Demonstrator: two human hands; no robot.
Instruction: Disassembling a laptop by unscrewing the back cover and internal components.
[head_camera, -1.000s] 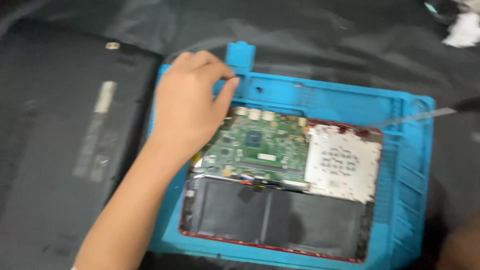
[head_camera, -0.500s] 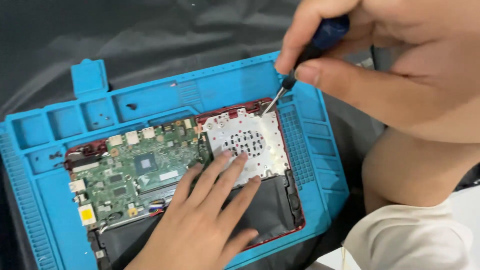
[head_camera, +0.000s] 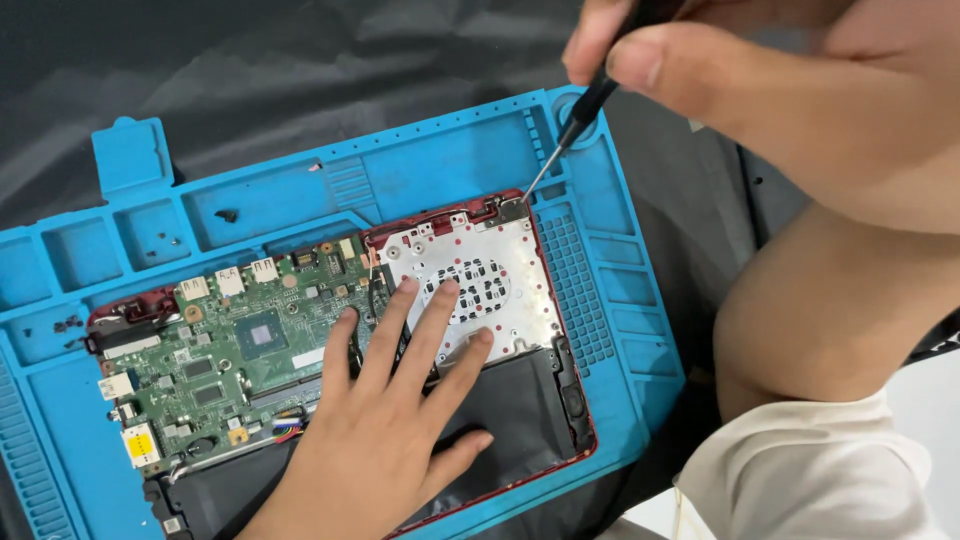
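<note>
Right hand has its grip clamped on the screwdriver, shaft slanting down-left, tip at the metal plate's top-right corner. Left hand lies flat, fingers spread, on the opened laptop.

Blue repair mat on black cloth; tiny screws in tray pocket.

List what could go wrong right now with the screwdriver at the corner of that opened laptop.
1. The screwdriver tip sits at the corner of the silver metal plate; a slip might gouge the green circuit board beside it.
2. The left hand lies flat across plate, board and black battery; heavy pressure could stress them.
3. Loose screws in the blue mat trays could scatter if it is bumped.
</note>
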